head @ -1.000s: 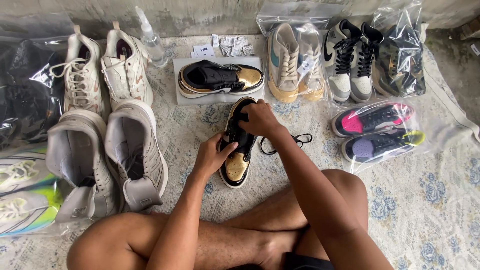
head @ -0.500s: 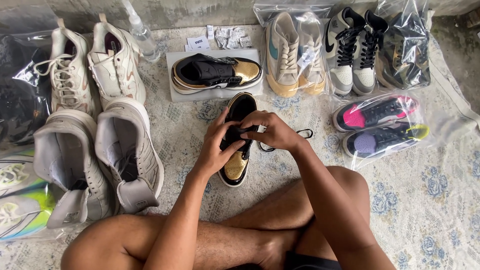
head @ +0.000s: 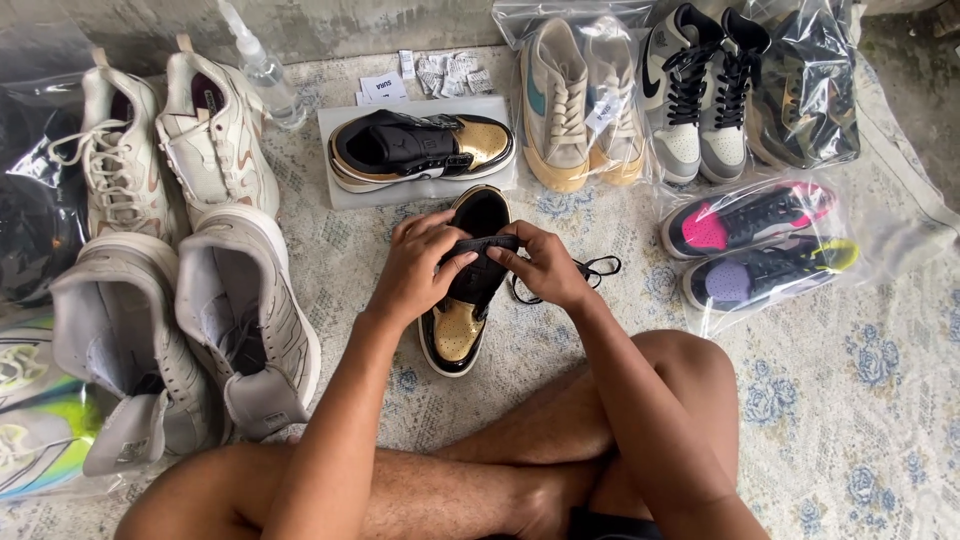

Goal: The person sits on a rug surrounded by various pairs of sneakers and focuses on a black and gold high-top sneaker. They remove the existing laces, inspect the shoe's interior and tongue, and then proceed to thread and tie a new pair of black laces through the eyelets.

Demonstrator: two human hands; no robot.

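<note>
Black-and-gold glossy low-top sneaker [head: 462, 325] lies on the pale floral-patterned cloth [head: 850, 400], toe pointing toward the person's crossed bare legs, heel opening away. Left hand [head: 420, 265] and right hand [head: 545, 265] rest over the middle of the shoe, directly above its tongue. Both hands pinch a black strap or tongue piece [head: 482, 245] between fingertips, the left from the left end, the right from the right end. A loose black shoelace [head: 580, 272] trails on the cloth just beside the right hand.

Beyond the heel, the matching black-and-gold sneaker [head: 420, 150] lies on its side on a white rectangular board [head: 340, 190]. Small white paper tags [head: 440, 72] lie behind the board, near a clear plastic spray bottle [head: 258, 65].

Left of the hands stand two grey-white high-top sneakers [head: 180, 340], with two white lace-up sneakers [head: 165, 150] behind them. Right of the hands lie pink-and-black sneakers in a clear plastic bag [head: 760, 245]. Behind them sit cream sneakers in a bag [head: 580, 100] and grey-black high-tops [head: 700, 90].
</note>
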